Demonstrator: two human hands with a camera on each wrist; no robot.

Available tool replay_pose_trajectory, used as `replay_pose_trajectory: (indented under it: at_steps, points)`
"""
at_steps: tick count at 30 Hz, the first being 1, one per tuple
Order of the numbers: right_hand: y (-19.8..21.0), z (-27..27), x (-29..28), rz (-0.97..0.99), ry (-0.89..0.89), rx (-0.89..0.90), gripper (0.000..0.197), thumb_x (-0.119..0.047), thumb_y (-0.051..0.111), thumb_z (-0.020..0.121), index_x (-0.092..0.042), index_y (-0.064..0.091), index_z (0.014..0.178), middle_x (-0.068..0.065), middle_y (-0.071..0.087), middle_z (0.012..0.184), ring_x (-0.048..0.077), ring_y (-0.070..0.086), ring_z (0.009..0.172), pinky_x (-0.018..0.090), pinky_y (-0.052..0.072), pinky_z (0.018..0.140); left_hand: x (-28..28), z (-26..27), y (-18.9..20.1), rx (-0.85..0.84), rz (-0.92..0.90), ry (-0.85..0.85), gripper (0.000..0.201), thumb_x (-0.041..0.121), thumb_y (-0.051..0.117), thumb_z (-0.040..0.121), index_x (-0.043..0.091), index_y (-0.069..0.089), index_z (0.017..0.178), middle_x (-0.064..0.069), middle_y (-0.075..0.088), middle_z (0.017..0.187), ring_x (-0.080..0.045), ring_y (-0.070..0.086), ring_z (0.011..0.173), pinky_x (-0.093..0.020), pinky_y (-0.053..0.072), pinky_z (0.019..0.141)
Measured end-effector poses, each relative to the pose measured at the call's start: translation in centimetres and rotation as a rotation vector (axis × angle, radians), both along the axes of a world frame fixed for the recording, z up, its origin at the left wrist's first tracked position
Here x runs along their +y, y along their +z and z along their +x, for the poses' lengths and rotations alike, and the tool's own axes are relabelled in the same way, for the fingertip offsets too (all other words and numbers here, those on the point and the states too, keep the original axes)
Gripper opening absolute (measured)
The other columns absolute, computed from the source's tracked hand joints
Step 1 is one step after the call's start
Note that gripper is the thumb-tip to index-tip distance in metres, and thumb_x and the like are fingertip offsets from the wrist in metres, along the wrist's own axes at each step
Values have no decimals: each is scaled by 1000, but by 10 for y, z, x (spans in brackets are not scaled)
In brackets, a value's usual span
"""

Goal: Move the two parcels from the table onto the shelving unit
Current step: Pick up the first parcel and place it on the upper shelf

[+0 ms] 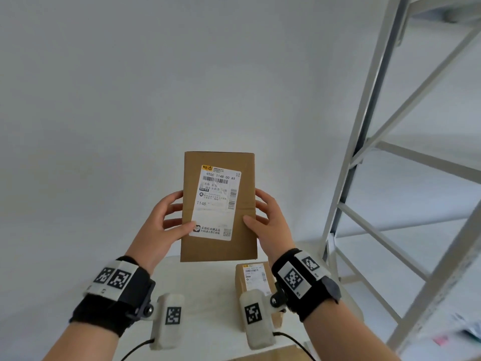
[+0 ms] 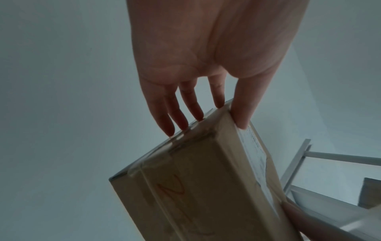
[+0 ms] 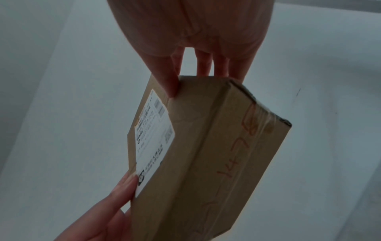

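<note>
We hold one parcel [image 1: 219,207] up between our hands, label toward us: the left hand [image 1: 166,220] clamps its left edge, thumb on the label and fingers behind, and the right hand [image 1: 269,220] clamps the right edge likewise. The second parcel [image 1: 253,280] lies on the table [image 1: 203,287] below our right wrist. The shelving [image 1: 377,157] stands right of the right hand.

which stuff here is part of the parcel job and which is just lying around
Part of the job:
- brown cardboard parcel with white shipping label, held up by left hand and right hand
- second, smaller brown cardboard parcel, on the white table
- white metal shelving unit

Just lying about:
- papers on the floor, lower right, too blurred to identify
</note>
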State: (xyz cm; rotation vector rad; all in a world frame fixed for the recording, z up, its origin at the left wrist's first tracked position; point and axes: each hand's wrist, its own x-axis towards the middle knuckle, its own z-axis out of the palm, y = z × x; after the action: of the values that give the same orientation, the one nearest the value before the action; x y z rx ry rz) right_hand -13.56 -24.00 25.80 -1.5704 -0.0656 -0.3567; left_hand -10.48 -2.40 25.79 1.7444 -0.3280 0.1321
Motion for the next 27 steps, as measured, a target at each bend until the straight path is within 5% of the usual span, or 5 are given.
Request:
replay_pose_trajectory:
  at_steps: [9,27]
  points:
    - [-6,-73,-8,63,-124,8,52,-1,55,87,-36,48,125,-5,57,125,19,60,107,42,54,90,-16,-41,-4,-13,26,-124,57,16,68,81,45,45,124,7,58,122,-19,61,107,-48,50,91]
    - [11,-248,-160,71,-436,-37,52,-1,56,86,-30,46,129,1,57,125,21,63,105,44,56,87,-198,-165,19,-78,32,-433,56,19,66,82,41,42,127,10,57,121,-18,59,108,-48,50,92]
